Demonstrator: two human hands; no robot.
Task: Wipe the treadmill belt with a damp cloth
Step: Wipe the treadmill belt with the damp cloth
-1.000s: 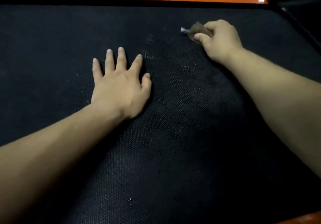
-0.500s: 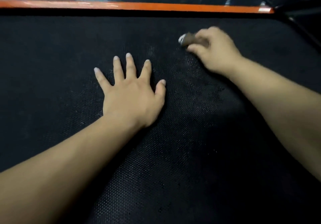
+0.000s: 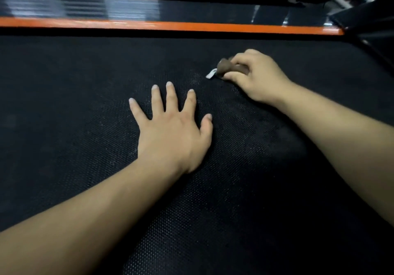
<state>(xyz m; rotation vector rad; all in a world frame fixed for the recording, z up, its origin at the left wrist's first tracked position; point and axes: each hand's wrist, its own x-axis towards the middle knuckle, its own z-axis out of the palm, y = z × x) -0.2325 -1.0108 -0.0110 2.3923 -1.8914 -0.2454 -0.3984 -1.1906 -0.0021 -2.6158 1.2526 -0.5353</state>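
The black textured treadmill belt (image 3: 89,108) fills most of the view. My left hand (image 3: 172,129) lies flat on it near the middle, fingers spread and straight. Farther back and to the right, my right hand (image 3: 253,76) grips a small bunched brown cloth (image 3: 223,66) and holds it down on the belt. A white tag sticks out of the cloth to the left. Most of the cloth is hidden under my curled fingers.
An orange side rail (image 3: 170,26) runs along the far edge of the belt, with a glossy dark strip behind it. A black frame part (image 3: 371,25) rises at the far right corner.
The view has tilted, so rail and hands sit lower in frame. My right hand with the cloth has slid a little nearer along the belt. My left hand stays flat.
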